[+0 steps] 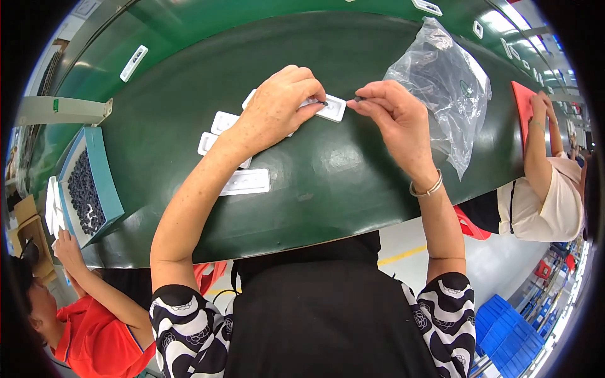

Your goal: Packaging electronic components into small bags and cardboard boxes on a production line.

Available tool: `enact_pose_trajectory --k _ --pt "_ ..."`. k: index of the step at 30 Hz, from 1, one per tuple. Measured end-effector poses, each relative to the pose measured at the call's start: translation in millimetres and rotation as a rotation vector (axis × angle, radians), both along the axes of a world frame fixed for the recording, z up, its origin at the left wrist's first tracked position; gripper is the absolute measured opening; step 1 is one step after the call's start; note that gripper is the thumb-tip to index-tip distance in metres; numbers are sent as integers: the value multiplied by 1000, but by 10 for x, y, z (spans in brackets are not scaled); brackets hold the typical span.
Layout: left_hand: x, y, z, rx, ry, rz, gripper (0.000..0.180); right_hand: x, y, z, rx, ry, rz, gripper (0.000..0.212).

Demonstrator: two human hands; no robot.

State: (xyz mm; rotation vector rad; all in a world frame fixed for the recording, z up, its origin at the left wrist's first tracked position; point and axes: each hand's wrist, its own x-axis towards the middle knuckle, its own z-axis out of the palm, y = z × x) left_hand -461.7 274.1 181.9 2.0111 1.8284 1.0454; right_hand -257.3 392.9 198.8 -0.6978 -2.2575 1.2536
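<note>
My left hand (277, 104) reaches over the middle of the green table. Its thumb and forefinger pinch a small black piece (325, 103) above a white rectangular tray-like part (335, 111). To the right of that part, my right hand (400, 116) holds another small black piece (358, 98) between thumb and fingertips. Several more white parts lie under and beside my left forearm, among them one part (225, 122) and a longer one (249, 182) nearer me. My left hand and wrist partly hide this group. The exact kind of the black pieces is too small to make out.
A clear plastic bag (444, 88) lies right of my right hand. At the left stands a blue-edged box (107, 183) of small black pieces. A co-worker's hand (68, 249) is beside that box; another person's hands (539, 104) rest by a red sheet (522, 104) at right.
</note>
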Motion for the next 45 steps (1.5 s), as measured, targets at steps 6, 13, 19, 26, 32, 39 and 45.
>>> enact_pose_trajectory --k 6,13,19,26,32,39,45 --pt "-13 34 74 -106 3 1 7 -113 4 -37 350 47 112 11" --pt "-37 123 158 -235 -44 -53 4 -180 -12 -217 385 18 152 11" --pt "-84 146 199 -288 -69 -84 6 -182 -26 -171 306 -1 215 13" --pt "-51 226 274 -338 14 -95 3 -234 -49 -123 333 -61 268 8" --pt "-50 338 277 -453 117 -105 7 -357 -84 -58 348 -143 319 7" --pt "-58 203 275 -391 85 -38 8 -336 -90 -33 288 -281 328 10" --pt "-85 54 289 -300 -62 0 16 -25 -40 3 131 -62 181 19"
